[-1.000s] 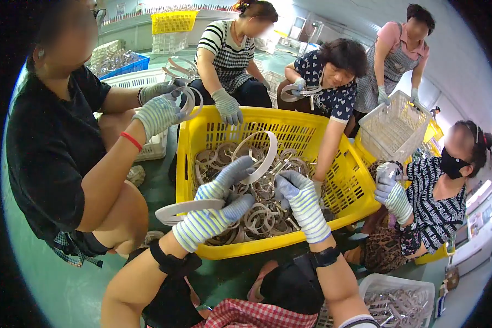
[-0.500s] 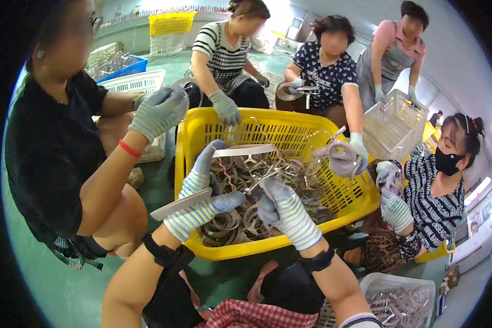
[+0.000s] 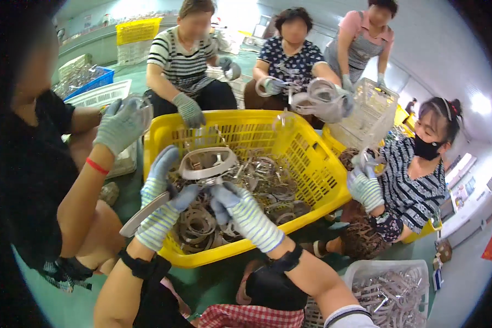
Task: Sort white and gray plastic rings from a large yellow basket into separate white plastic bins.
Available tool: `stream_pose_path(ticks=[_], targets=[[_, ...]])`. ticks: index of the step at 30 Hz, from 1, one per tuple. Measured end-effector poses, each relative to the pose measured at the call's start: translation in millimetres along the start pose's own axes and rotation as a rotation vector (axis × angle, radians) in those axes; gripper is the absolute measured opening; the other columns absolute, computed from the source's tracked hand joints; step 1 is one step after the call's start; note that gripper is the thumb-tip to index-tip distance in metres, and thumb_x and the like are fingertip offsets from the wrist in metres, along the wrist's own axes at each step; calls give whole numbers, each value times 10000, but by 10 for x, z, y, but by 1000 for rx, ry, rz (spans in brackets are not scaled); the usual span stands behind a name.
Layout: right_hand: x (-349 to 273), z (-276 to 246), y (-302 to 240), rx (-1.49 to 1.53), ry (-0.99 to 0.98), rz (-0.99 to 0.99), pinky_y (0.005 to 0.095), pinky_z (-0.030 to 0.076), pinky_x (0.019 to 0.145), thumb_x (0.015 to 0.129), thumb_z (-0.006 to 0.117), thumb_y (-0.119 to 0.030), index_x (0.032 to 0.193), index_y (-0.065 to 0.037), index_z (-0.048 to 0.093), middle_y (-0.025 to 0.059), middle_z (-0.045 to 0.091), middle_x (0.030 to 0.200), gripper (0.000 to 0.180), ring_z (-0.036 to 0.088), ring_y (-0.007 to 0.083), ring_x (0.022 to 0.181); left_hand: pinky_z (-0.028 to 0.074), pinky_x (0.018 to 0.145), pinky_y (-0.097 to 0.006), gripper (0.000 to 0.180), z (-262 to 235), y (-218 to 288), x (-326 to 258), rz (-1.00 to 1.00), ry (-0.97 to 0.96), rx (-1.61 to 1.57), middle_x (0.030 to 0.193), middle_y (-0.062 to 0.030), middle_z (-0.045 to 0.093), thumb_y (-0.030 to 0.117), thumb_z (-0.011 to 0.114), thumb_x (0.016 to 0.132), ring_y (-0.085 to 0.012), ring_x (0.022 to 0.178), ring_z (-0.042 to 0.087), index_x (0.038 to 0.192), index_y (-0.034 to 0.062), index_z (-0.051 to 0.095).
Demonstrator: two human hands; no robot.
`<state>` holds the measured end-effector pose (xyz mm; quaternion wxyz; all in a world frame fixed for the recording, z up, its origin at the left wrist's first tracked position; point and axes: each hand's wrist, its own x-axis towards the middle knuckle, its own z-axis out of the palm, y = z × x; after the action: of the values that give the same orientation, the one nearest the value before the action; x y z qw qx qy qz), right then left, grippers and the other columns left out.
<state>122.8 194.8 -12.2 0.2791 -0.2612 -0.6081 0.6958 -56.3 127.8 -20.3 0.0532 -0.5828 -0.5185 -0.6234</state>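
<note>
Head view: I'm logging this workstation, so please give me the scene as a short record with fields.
Left hand: gloved, band held in the crook of the thumb, thumb tip near the right fingertips
Right hand: gloved, fingertips on the near end of a pale ring
Basket: yellow, beneath both hands, holding many jumbled rings
White crate: lower right, filled with pale pieces
Co-workers: five near the basket

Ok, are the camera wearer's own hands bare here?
No, the left hand and right hand both wear striped gloves.
</note>
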Motion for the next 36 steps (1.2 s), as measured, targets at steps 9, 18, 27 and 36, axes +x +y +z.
stream_pose_path(ticks=[9, 18, 27, 36], targets=[[-28, -52, -14, 344, -234, 129, 228, 263, 411, 905, 541, -475, 1005, -33, 618, -41, 375, 526, 460, 314, 65, 417, 414, 952, -301, 760, -172, -34, 19, -106, -273, -233, 1244, -82, 524, 59, 781, 686, -168, 1135, 485, 1350, 73, 410], [41, -76, 5, 493, -397, 180, 235, 237, 403, 927, 488, -486, 995, -46, 628, -55, 301, 497, 467, 278, 74, 381, 432, 586, -223, 510, -197, 73, 94, 17, -138, 36, 875, 6, 569, 114, 809, 618, -66, 628, 466, 1076, 92, 585], [15, 32, 25, 248, -109, 123, 223, 260, 393, 894, 604, -360, 962, -54, 625, -46, 387, 547, 314, 316, 61, 407, 471, 660, -255, 384, -180, 183, 36, -228, -163, -98, 832, -21, 594, 128, 792, 691, -114, 728, 547, 1020, 62, 606], [-36, -67, 46, 372, -232, 20, 244, 276, 432, 906, 566, -398, 1013, -63, 633, -52, 378, 542, 359, 324, 81, 419, 460, 777, -233, 448, -128, -65, -73, -433, -275, -331, 1033, -26, 602, 53, 673, 783, -75, 892, 527, 1205, 38, 525]])
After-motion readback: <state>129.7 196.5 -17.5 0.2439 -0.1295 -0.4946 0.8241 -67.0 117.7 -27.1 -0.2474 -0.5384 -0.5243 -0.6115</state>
